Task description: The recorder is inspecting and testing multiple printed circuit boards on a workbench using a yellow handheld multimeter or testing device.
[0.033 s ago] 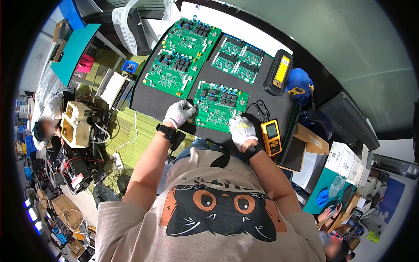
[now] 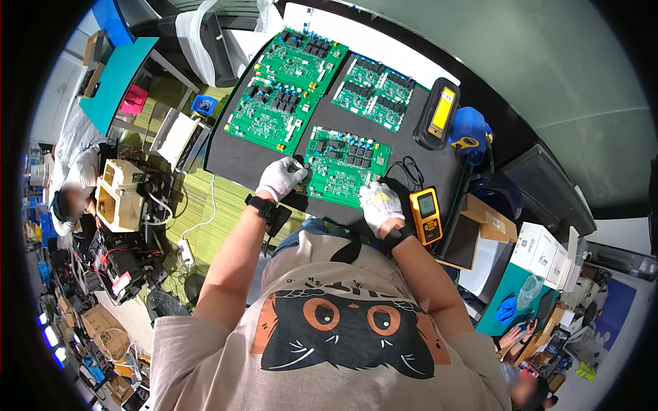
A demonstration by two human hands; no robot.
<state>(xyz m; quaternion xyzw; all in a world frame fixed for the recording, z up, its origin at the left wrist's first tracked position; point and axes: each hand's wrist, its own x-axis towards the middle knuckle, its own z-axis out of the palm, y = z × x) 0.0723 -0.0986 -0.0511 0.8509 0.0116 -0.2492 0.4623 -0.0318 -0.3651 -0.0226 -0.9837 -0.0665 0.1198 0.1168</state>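
A green circuit board (image 2: 343, 168) with black and blue components lies on the dark mat (image 2: 236, 162) in front of me. My left hand (image 2: 279, 179), in a white glove, closes at its left edge; a small dark piece shows by the fingertips. At the lower right corner my right hand (image 2: 381, 204), also gloved, has its fingers bent against the board's edge. Beside the right hand sits a yellow handheld meter (image 2: 428, 218) with a grey screen. Its black cable (image 2: 413, 177) loops above it; where the far end goes is hard to see.
Two larger green boards (image 2: 264, 116) lie at the far left, and a panel of smaller boards (image 2: 373, 92) at the back. A black case with a yellow label (image 2: 444, 113) and a blue rounded object (image 2: 471, 130) stand right. A cardboard box (image 2: 488, 218) is below them.
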